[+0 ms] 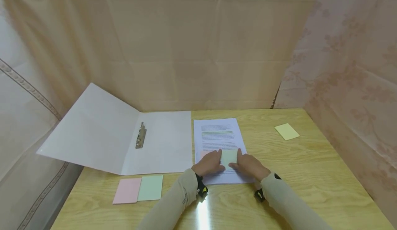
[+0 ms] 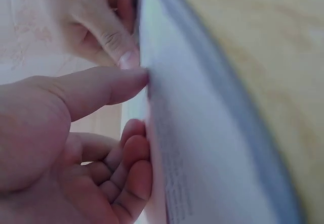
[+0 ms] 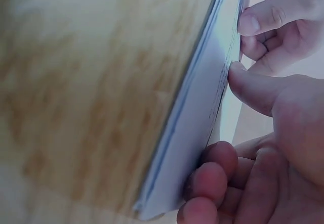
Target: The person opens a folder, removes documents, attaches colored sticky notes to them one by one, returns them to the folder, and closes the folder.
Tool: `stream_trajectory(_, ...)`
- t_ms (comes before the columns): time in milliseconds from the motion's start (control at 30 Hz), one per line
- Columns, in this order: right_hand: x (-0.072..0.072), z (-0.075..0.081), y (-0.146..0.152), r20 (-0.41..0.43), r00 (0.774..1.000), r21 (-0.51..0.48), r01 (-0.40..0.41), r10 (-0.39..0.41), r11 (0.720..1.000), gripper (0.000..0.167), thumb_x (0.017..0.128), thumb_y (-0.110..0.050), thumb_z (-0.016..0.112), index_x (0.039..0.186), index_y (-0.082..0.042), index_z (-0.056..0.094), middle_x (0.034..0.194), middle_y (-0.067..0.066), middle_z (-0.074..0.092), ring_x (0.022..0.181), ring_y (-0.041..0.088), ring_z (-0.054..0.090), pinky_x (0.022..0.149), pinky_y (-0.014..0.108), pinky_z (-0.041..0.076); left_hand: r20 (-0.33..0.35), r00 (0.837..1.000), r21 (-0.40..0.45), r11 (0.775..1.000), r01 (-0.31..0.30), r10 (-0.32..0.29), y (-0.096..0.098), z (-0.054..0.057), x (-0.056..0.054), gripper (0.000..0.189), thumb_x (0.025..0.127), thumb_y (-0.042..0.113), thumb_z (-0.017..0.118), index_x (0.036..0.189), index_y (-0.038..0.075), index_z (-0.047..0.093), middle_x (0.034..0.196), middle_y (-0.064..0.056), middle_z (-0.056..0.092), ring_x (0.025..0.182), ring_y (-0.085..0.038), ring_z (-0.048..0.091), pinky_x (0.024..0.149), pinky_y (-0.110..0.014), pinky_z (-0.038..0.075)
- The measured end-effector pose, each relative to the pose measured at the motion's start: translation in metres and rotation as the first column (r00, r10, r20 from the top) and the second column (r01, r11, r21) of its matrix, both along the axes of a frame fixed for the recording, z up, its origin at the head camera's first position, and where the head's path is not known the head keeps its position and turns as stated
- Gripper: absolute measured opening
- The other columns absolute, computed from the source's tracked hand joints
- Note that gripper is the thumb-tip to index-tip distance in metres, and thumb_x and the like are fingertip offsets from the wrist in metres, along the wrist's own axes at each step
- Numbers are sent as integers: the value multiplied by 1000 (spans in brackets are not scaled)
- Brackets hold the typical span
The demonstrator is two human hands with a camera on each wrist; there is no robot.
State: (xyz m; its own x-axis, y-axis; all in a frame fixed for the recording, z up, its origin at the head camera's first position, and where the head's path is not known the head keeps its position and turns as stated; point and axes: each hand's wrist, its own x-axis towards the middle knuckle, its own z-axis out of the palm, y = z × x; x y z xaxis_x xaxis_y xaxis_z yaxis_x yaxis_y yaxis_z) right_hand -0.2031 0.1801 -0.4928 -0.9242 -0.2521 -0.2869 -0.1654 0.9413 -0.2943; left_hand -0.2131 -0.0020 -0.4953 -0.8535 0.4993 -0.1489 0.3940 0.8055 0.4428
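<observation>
A pale green sticky note (image 1: 229,157) lies flat on a stack of printed paper (image 1: 218,179), whose top page has a green highlighted line. My left hand (image 1: 209,163) touches the note's left edge, thumb low and index finger higher up. At its right edge, my right hand (image 1: 250,166) touches the note in the same way. A pink patch (image 1: 203,153), likely another sticky note, shows partly beneath my left hand. Both wrist views show thumbs and fingertips resting against the page, with the other fingers loosely bent. From the right, the stack's edge (image 3: 177,107) shows several sheets.
An open white folder (image 1: 167,143) with a metal clip (image 1: 141,136) lies left of the paper, its cover raised. A pink note pad (image 1: 126,191) and a green one (image 1: 150,188) lie at the front left. A yellow sticky pad (image 1: 286,131) sits back right.
</observation>
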Motion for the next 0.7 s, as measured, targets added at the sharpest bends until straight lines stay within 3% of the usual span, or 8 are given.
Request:
stream_trajectory(233,0,1,3,-48,999,-25,3,-4,1000,77,95,-36,60,143,17,29,131,37,52,117,46,57,97,53,47,65,997,115,993,27,-35,-8,1,0,69,87,22,70,145,1,40,77,3,57,64,-8,49,61,-19,40)
stream_trajectory(267,0,1,3,-62,998,-26,-2,0,1000,75,95,-35,61,141,17,32,130,36,54,115,45,59,95,52,48,67,997,127,992,27,-36,-9,0,0,63,88,22,69,142,1,44,76,3,57,63,-7,49,60,-18,39)
stream_trajectory(400,-2,1,6,-97,995,-35,-4,1,999,61,94,-30,63,133,13,45,115,30,64,95,33,66,84,47,52,67,998,186,982,-14,2,-10,-2,2,52,90,21,66,137,3,52,76,4,60,62,-4,49,60,-17,39)
stream_trajectory(533,-5,0,7,-99,995,-52,11,-16,999,48,93,-29,64,123,7,53,94,18,67,75,21,58,71,39,49,39,998,222,974,-50,43,-11,-4,4,46,90,19,64,134,5,56,80,6,61,65,-2,49,63,-17,39)
stream_trajectory(700,-6,1,8,-102,994,-66,25,-32,997,37,91,-28,66,113,1,56,82,9,62,69,19,52,65,36,45,-4,998,221,973,-64,67,-15,-4,6,38,89,19,64,125,7,63,83,5,61,69,-3,48,67,-18,40)
